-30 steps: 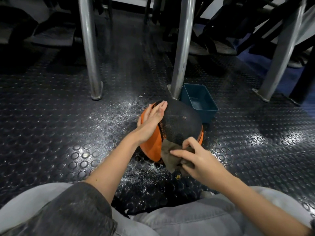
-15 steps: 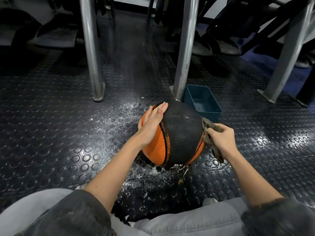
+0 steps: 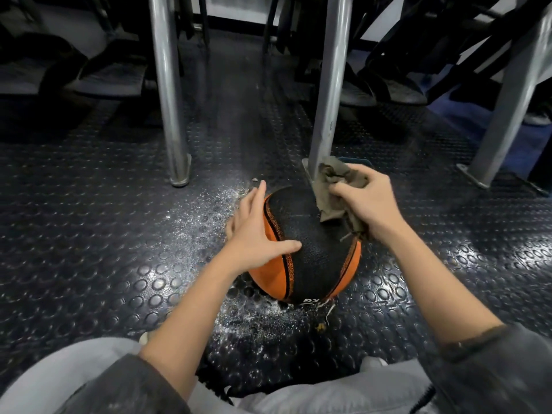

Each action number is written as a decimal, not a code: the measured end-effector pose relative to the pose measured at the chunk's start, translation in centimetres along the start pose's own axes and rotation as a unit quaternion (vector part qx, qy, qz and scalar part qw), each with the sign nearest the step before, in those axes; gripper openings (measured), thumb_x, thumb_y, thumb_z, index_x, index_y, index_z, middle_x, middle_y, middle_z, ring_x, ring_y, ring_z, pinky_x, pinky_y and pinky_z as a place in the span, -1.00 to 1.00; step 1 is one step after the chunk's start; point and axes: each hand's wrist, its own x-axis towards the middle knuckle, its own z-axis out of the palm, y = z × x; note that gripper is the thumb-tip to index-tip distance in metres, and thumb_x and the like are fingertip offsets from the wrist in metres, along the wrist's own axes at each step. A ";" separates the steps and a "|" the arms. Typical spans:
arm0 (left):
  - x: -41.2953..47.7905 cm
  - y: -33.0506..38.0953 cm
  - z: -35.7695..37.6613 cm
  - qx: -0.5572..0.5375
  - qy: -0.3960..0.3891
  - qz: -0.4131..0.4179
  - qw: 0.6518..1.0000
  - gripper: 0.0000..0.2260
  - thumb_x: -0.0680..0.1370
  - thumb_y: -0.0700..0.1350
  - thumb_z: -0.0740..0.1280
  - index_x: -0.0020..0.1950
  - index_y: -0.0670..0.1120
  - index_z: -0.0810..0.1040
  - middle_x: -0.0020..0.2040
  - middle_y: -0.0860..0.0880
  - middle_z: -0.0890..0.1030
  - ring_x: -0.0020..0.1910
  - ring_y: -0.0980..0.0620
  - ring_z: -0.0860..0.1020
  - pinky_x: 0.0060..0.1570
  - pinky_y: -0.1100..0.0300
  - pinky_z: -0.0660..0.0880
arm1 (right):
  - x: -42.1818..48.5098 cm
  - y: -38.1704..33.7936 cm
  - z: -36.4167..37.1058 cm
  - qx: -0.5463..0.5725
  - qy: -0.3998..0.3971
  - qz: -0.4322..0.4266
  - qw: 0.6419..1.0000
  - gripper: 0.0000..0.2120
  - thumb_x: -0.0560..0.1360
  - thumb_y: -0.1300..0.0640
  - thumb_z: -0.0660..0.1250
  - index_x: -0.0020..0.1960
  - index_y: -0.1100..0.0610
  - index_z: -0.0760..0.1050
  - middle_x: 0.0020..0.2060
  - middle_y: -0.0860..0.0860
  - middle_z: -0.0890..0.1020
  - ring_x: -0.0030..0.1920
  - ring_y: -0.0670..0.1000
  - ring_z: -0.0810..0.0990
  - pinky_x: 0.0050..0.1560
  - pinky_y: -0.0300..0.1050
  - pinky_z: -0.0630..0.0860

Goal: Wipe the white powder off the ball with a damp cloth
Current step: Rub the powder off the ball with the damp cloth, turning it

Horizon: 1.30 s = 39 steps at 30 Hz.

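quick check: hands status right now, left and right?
Left hand: open, fingers spread flat on the medicine ball.
Right hand: closed, holding the bunched cloth against the ball's upper right.

We wear a dark grey top whose left sleeve (image 3: 125, 386) and right sleeve (image 3: 493, 366) end near the elbows, the fabric dull and faintly mottled. The right sleeve finishes in a darker banded cuff, and what looks like a black zip (image 3: 422, 395) runs beside it. Our forearms are bare down to the left hand (image 3: 254, 234) and right hand (image 3: 367, 201). Our trousers (image 3: 328, 392) are pale grey, with a white left shoe tip (image 3: 144, 338) and right shoe tip (image 3: 373, 361) showing past them.
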 end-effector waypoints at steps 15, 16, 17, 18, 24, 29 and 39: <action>0.1 -1.3 0.7 -0.047 0.031 -0.047 0.997 0.23 0.23 0.11 0.59 0.49 0.18 -0.37 0.52 0.10 -0.20 0.52 -0.02 -0.10 0.45 -0.23 -0.21 | 0.0 0.3 -0.6 -0.310 -0.170 -0.020 0.935 -0.39 0.32 0.01 0.47 0.32 0.12 0.41 0.05 0.00 0.31 0.17 0.02 0.37 0.21 -0.11 0.36; 0.0 -1.8 0.6 -0.059 0.025 -0.071 0.995 0.23 0.22 0.10 0.60 0.50 0.19 -0.34 0.53 0.10 -0.19 0.52 -0.07 -0.09 0.45 -0.27 -0.15 | 0.1 0.5 -0.6 -0.314 -0.168 -0.025 0.934 -0.40 0.33 0.02 0.45 0.32 0.14 0.41 0.05 0.01 0.32 0.17 0.03 0.38 0.20 -0.10 0.37; -0.2 -2.6 0.4 -0.060 0.008 -0.090 0.994 0.22 0.20 0.11 0.60 0.51 0.18 -0.30 0.54 0.09 -0.17 0.53 -0.10 -0.07 0.44 -0.29 -0.09 | 0.0 0.5 -0.7 -0.316 -0.162 -0.030 0.934 -0.42 0.34 0.03 0.45 0.31 0.15 0.41 0.05 0.01 0.33 0.16 0.04 0.38 0.19 -0.10 0.37; -0.4 -3.3 0.1 -0.051 -0.017 -0.101 0.993 0.22 0.17 0.14 0.59 0.53 0.16 -0.25 0.54 0.09 -0.14 0.53 -0.11 -0.05 0.44 -0.29 -0.04 | 0.0 0.6 -0.7 -0.315 -0.156 -0.035 0.936 -0.43 0.35 0.04 0.44 0.31 0.15 0.42 0.05 0.01 0.34 0.16 0.04 0.39 0.17 -0.11 0.36; -0.1 -4.2 0.5 0.007 -0.098 -0.048 0.994 0.22 0.15 0.25 0.56 0.51 0.22 -0.27 0.53 0.18 -0.21 0.53 0.04 -0.13 0.43 -0.30 -0.21 | 0.8 1.3 -2.0 -0.300 -0.152 -0.039 0.941 -0.55 0.41 0.12 0.41 0.27 0.16 0.47 0.06 0.07 0.41 0.13 0.04 0.42 0.07 -0.19 0.31; 0.4 -4.1 1.9 0.032 -0.086 -0.025 0.995 0.22 0.19 0.17 0.57 0.49 0.23 -0.32 0.52 0.20 -0.21 0.53 -0.01 -0.06 0.39 -0.22 -0.30 | 0.7 2.6 -3.0 -0.293 -0.129 -0.086 0.944 -0.64 0.45 0.17 0.39 0.24 0.16 0.52 0.01 0.08 0.49 0.05 0.04 0.47 0.01 -0.21 0.32; 0.1 -4.7 1.7 0.026 -0.082 -0.016 0.996 0.21 0.19 0.17 0.58 0.48 0.24 -0.31 0.50 0.22 -0.19 0.52 -0.01 -0.04 0.41 -0.22 -0.29 | 0.6 3.7 -3.0 -0.260 0.020 -0.059 0.963 -0.61 0.46 0.23 0.35 0.29 0.14 0.49 0.13 0.10 0.60 0.15 0.06 0.53 0.07 -0.30 0.30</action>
